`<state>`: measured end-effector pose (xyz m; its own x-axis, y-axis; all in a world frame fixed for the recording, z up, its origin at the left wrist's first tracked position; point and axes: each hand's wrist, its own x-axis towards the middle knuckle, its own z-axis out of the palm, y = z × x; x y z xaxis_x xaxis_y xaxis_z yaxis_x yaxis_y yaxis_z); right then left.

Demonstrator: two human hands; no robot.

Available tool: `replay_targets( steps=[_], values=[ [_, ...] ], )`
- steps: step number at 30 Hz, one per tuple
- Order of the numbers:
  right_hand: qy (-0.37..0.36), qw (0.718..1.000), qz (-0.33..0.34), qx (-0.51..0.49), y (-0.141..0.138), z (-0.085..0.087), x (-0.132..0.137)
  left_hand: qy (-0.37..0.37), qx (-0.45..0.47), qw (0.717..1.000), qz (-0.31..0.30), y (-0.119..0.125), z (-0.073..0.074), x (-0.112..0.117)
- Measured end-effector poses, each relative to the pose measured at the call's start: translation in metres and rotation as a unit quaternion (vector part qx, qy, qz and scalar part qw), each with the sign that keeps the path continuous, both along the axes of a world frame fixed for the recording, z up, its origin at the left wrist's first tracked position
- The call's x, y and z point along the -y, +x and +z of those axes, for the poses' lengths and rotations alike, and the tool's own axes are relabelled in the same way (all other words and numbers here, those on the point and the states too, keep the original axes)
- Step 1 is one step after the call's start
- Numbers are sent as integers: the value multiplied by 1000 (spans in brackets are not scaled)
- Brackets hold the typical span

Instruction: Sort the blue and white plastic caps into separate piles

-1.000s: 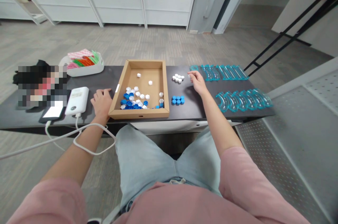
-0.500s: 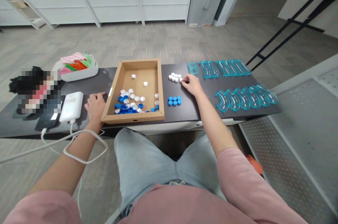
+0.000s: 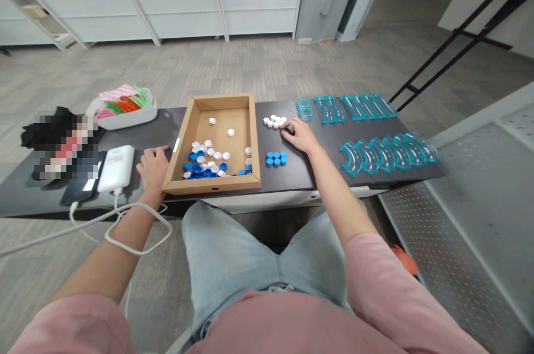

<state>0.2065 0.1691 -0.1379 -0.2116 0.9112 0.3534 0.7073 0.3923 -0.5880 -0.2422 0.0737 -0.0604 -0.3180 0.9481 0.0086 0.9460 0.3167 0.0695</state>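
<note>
A shallow cardboard tray [image 3: 253, 140] sits mid-table and holds several loose blue and white hexagonal pieces [image 3: 205, 159]. To its right lie a small cluster of white hexagons [image 3: 273, 120] and, nearer me, a cluster of blue hexagons [image 3: 276, 158]. My right hand [image 3: 299, 136] rests palm down just right of the white cluster, its fingertips touching the cluster's edge; the fingers are lightly curled with nothing visible in them. My left hand [image 3: 153, 164] lies flat on the table against the tray's left wall, fingers spread.
Two rows of clear teal curved track pieces [image 3: 384, 151] fill the right of the dark table [image 3: 325, 170]. At the left are a white power bank [image 3: 116, 168] with a cable, a phone, a white bin of coloured pieces [image 3: 123, 104] and a blurred dark bundle.
My right hand has come from the far teal pieces leftward and down to the white cluster. The left hand stays by the tray.
</note>
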Motion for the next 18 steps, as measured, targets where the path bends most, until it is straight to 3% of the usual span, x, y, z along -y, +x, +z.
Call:
replay_targets(
  steps=[7,18],
  values=[
    [31,995,40,91,-2,-1,0,-11,11,1000,0,2,5,0],
    [9,994,60,94,-11,7,5,-8,23,1000,-8,5,11,5]
  ],
)
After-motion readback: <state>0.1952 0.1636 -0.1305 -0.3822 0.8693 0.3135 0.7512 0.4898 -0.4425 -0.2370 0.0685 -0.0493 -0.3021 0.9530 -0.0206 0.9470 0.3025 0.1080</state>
